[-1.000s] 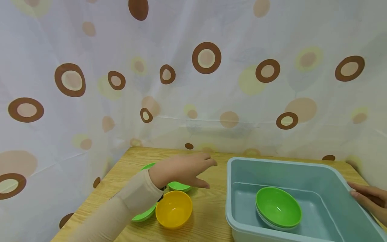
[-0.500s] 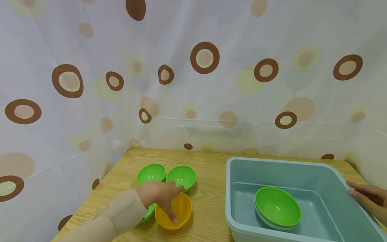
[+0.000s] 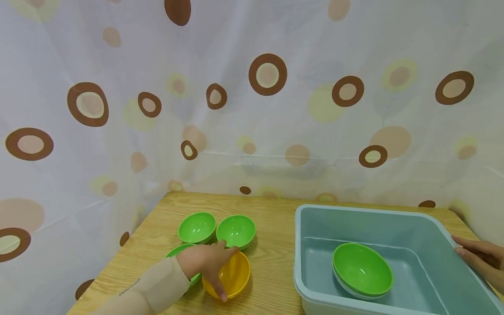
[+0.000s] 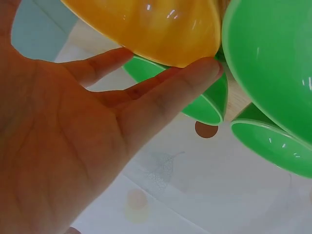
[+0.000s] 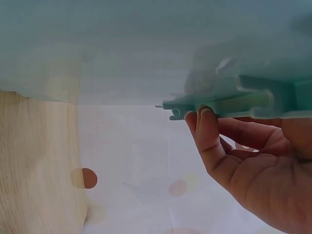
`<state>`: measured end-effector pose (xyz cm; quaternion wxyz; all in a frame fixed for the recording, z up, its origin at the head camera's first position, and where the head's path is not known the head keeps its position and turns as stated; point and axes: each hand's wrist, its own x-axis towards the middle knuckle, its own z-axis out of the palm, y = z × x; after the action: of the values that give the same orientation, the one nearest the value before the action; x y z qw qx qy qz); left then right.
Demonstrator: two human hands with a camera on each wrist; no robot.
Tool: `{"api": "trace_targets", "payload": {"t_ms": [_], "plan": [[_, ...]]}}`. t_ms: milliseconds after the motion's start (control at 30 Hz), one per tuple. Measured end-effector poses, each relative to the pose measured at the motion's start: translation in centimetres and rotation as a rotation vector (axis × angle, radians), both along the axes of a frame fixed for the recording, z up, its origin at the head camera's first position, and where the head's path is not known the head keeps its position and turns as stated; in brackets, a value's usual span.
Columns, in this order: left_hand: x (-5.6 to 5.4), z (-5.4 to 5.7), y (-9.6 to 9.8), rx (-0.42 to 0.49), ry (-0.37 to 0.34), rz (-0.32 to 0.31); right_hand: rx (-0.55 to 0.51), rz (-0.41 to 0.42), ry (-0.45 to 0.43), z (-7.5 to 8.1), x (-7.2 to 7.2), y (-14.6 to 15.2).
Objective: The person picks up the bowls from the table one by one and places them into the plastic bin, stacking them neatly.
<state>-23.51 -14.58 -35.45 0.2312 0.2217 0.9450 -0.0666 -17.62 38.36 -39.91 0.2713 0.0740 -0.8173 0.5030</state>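
A yellow bowl point(image 3: 238, 276) sits on the table, and my left hand point(image 3: 202, 262) spans it from the left. The thumb lies toward its near rim, the other fingers toward its far rim. In the left wrist view nearly straight fingers point(image 4: 156, 100) reach the yellow bowl's edge point(image 4: 165, 24). Green bowls point(image 3: 197, 227) stand close around it, one of them partly hidden by the left hand and sleeve. At the far right my right hand point(image 3: 482, 258) holds the rim of a blue-green plastic tub point(image 3: 298, 249). In the right wrist view its fingertips pinch the tub's edge piece point(image 5: 183, 111).
Inside the tub rests a green bowl point(image 3: 362, 267) stacked over a whitish one point(image 3: 350, 292). Wood-grain table surface point(image 3: 271, 262) lies between the bowl group and the tub. A dotted curtain point(image 3: 267, 122) hangs behind and at the sides.
My left hand has come back leftward from mid-table and down onto the yellow bowl, its thumb now nearer the front rim. The right hand and tub have not moved.
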Motion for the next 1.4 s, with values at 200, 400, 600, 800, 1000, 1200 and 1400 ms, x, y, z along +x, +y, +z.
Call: {"api": "trace_targets", "payload": {"t_ms": [200,400,600,800,1000,1200,1400], "plan": [[0.2,-0.2,0.0,0.008,0.001,-0.002,0.010,-0.022,0.008,-0.1,-0.1,0.0],[0.3,-0.4,0.0,0.013,0.011,0.004,0.005,-0.006,0.031,-0.3,-0.2,0.0],[0.5,-0.4,0.0,-0.008,0.015,0.012,0.029,0.010,-0.010,0.0,-0.3,-0.4],[0.6,-0.2,0.2,0.019,-0.009,0.030,0.174,-0.013,-0.107,0.7,-0.5,-1.2],[0.5,-0.2,0.3,0.026,0.003,0.015,0.278,-0.086,-0.133,0.9,-0.6,-1.4],[0.3,-0.5,0.3,0.010,0.017,-0.001,0.361,-0.138,-0.195,1.3,-0.6,-1.7],[0.0,-0.4,0.3,-0.006,0.048,-0.055,0.401,-0.165,-0.246,1.7,-0.6,-2.1]]}}
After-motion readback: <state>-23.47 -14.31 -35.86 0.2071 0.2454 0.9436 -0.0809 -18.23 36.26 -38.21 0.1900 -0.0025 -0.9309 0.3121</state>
